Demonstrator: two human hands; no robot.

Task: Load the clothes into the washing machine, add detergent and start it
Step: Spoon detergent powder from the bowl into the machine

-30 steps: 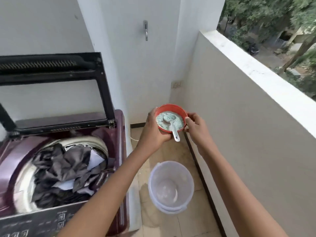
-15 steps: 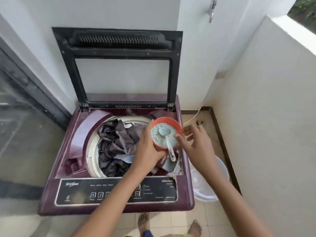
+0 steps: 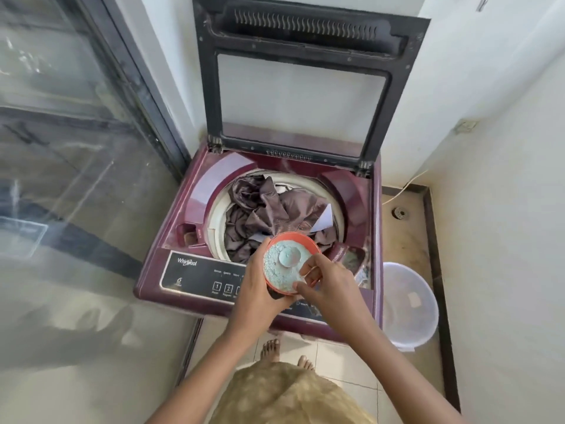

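The left hand (image 3: 255, 293) cups the orange bowl (image 3: 290, 262) of detergent over the washer (image 3: 195, 197) at the drum's five o'clock, steadying it, while the right hand (image 3: 328, 287) pinches the scoop (image 3: 289, 257). Clothes (image 3: 269, 212) are loaded.

Scoop (image 3: 289, 257): only the round bowl shows, handle hidden under the right hand (image 3: 328, 289). Orange bowl (image 3: 301, 240): underside and left wall covered by the left hand (image 3: 255, 293). Control panel (image 3: 198, 275): right part blocked by both hands, small labels unreadable. Clothes (image 3: 269, 209): lower part hidden behind the bowl. Hook (image 3: 483, 1) cut by the top edge. Glass door (image 3: 61, 117) smeared with reflections, cut at the left edge.
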